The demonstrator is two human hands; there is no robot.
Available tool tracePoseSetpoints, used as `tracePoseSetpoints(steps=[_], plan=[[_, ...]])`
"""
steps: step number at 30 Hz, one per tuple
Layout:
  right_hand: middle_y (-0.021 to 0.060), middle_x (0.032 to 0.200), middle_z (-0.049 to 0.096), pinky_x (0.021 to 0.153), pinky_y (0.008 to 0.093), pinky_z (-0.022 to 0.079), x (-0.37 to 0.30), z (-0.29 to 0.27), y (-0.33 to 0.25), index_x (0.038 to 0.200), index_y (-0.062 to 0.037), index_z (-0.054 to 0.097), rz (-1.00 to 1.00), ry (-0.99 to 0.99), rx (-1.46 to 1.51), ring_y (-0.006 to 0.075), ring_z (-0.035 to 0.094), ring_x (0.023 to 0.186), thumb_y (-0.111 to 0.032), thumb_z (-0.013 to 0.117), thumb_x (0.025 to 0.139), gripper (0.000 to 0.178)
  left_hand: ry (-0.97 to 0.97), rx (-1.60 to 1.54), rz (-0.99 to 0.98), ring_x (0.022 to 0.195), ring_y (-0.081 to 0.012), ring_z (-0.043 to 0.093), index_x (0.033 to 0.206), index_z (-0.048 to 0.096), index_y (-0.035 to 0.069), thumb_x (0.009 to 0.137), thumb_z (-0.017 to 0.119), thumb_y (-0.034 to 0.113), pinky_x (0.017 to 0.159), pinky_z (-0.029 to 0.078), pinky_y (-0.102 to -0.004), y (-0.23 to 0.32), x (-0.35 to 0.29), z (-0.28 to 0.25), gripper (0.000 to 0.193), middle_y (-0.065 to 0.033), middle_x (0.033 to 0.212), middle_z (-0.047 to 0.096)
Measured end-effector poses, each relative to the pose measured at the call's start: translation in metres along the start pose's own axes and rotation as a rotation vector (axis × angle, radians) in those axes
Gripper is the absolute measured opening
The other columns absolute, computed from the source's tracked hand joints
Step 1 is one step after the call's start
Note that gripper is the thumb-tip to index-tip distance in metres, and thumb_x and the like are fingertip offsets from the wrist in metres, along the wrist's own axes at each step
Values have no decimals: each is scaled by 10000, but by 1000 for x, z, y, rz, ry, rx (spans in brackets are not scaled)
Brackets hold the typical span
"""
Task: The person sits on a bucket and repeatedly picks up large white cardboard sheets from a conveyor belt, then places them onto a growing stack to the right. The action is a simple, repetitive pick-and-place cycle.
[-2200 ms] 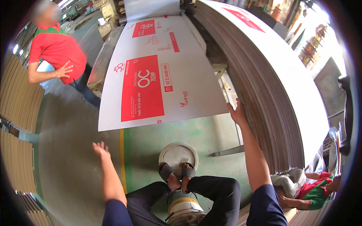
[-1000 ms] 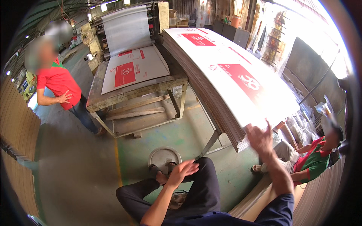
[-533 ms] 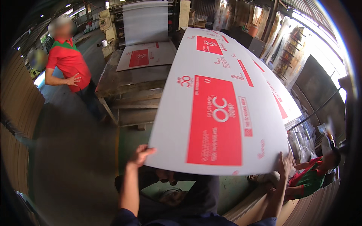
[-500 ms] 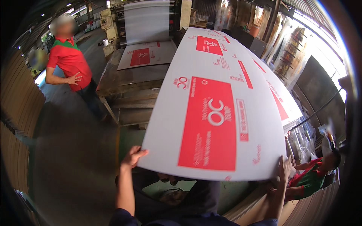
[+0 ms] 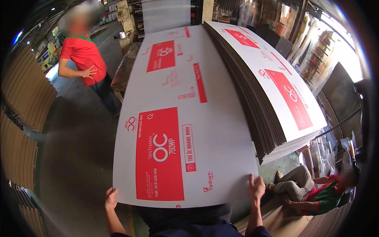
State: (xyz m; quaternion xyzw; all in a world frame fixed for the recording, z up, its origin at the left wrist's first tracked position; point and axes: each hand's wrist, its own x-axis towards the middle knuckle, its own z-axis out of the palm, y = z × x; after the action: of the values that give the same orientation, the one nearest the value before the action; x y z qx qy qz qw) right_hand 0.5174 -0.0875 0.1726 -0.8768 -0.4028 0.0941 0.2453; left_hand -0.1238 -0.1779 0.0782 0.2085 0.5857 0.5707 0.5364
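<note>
A long white cardboard sheet (image 5: 221,118) with red printed panels stretches away in front of me. My left hand (image 5: 111,198) is closed on its near left corner. Near the right corner, my right hand (image 5: 256,186) grips the same sheet, thumb on top. The fingers under the sheet are hidden on both sides. To the right of it stands a tall stack of similar printed sheets (image 5: 276,102), its dark layered side facing the held sheet.
A person in a red shirt (image 5: 83,59) stands at the left, hand on hip. Another person (image 5: 316,193) sits low at the right. A machine (image 5: 166,15) with a hanging pale sheet is at the back. Stacked brown boards (image 5: 19,114) line the left edge.
The held sheet has moved left and turned, away from over the stack, uncovering the stack's side. Both hands have shifted left and lower with it. The seated person now shows more fully.
</note>
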Motion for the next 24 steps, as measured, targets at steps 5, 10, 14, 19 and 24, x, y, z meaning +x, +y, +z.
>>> tracePoseSetpoints(steps=[5, 10, 14, 19, 24], plan=[[215, 764, 622, 689, 497, 465, 14, 59, 6, 776, -15, 548, -49, -194, -153, 435, 601, 769, -580, 577, 832, 568, -25, 13, 115, 1032, -185, 572, 1254, 504, -12, 847, 584, 56, 891, 449, -320, 11, -46, -9, 421, -80, 1120, 604], [189, 686, 614, 635, 477, 461, -3, 49, 43, 732, -12, 562, -126, -135, -74, 408, 594, 673, -539, 597, 833, 538, 6, 29, 71, 1335, -225, 359, 1489, 206, 38, 812, 624, 37, 1086, 288, -341, 19, -90, 2, 796, -108, 1462, 370], [181, 616, 555, 570, 444, 419, -14, 23, 70, 702, 14, 552, -136, -61, -37, 354, 547, 585, -482, 602, 844, 518, -23, 119, 110, 1349, -222, 327, 1496, 164, 32, 834, 630, 49, 1100, 250, -342, 15, -108, 11, 809, -111, 1479, 344], [159, 566, 505, 530, 425, 384, -24, 11, 75, 670, 14, 508, -32, -120, -102, 312, 494, 523, -472, 611, 849, 528, 32, 224, 127, 1282, -207, 398, 1470, 245, 7, 859, 612, 53, 1072, 292, -327, 24, -107, 15, 714, -117, 1430, 408], [196, 653, 587, 617, 490, 441, 1, 31, 29, 713, 2, 535, -81, -175, -73, 403, 577, 640, -515, 579, 862, 541, 8, 309, 168, 1264, -200, 424, 1453, 292, 4, 871, 611, 61, 1065, 314, -325, 59, -43, 17, 666, -109, 1407, 441]])
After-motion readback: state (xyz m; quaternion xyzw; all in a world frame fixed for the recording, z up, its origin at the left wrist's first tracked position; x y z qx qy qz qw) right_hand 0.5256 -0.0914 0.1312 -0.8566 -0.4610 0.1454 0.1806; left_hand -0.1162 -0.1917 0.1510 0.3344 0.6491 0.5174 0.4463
